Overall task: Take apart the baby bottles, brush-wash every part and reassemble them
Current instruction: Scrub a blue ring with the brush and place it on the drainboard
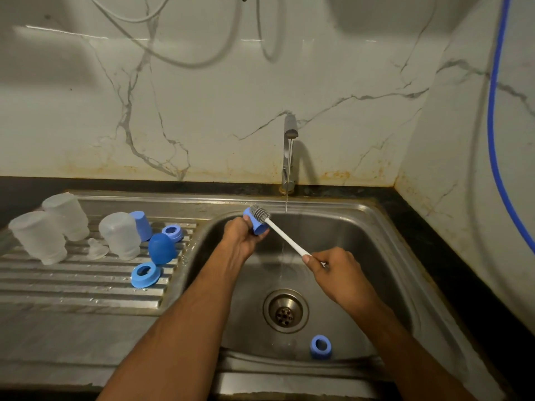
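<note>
No writing or brand can be read on any of the things.

The left hand (241, 237) grips a blue cap (257, 224) over the sink (376, 256), near the thin stream of water from the tap (290, 151). The right hand (337, 273) grips the white handle of the brush (285, 237). The long axis of the brush goes from the right hand up and to the left, and its grey bristle head lies against the cap, pointing to the back rim of the sink.

One blue ring (320, 346) lies in the sink, near the front wall, apart from the drain (285, 311).

On the ribbed draining board (72, 282), left of the sink, three clear bottles (120, 235) stand upside down. Beside them are a second blue cap (141, 225), a blue dome cap (161, 248), two more blue rings (145, 274) and one clear teat (97, 248)
</note>
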